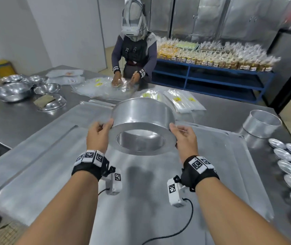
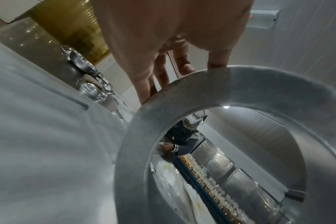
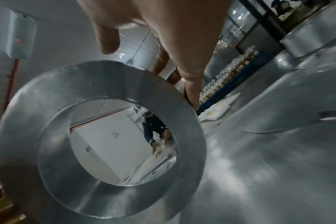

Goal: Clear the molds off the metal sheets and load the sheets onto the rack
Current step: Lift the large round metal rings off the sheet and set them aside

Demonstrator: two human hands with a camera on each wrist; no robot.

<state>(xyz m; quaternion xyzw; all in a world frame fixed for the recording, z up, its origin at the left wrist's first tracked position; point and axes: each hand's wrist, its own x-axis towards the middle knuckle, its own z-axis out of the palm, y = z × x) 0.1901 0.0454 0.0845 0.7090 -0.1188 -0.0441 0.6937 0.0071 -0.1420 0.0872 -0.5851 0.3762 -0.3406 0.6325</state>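
I hold a wide ring-shaped metal mold (image 1: 141, 119) in the air over the metal sheets (image 1: 52, 156), tilted so its open bottom faces me. My left hand (image 1: 99, 133) grips its left side and my right hand (image 1: 185, 137) grips its right side. In the left wrist view the fingers of my left hand (image 2: 163, 45) curl behind the mold's rim (image 2: 201, 91). My right hand (image 3: 173, 37) does the same on the mold (image 3: 125, 84) in the right wrist view. The sheets lie stacked on the steel table, bare beneath the mold. No rack is in view.
A second round mold (image 1: 261, 126) stands at the sheets' far right corner. Several small fluted molds (image 1: 290, 165) line the right edge. Steel bowls (image 1: 13, 92) sit far left. Another person (image 1: 134, 55) handles plastic bags (image 1: 183, 99) across the table. A blue shelf (image 1: 212, 76) holds packaged goods.
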